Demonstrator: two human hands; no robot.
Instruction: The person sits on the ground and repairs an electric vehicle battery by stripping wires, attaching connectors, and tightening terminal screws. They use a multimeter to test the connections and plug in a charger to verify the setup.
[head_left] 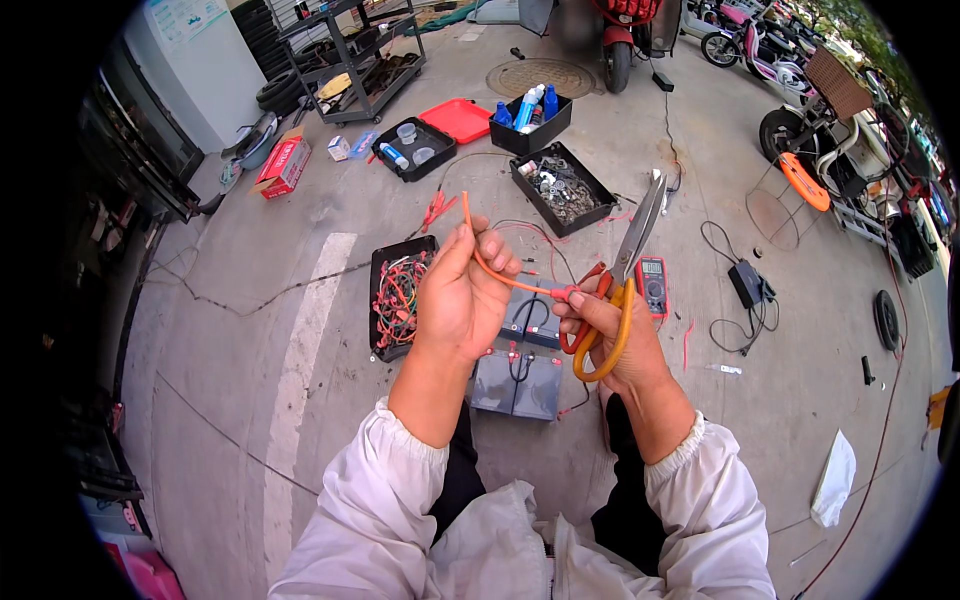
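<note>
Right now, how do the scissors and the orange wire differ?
The scissors have broad, straight silver blades; the orange wire is thin and curved. The scissors have a yellow-orange handle, while the wire has a red fitting at one end. The scissors are in the right hand alone, whereas the wire spans to the left hand. Both are held up.

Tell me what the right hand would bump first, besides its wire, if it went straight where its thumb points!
Probably the left hand: the thumb of the right hand points up-left toward it. Depth is unclear, so it might miss.
</note>
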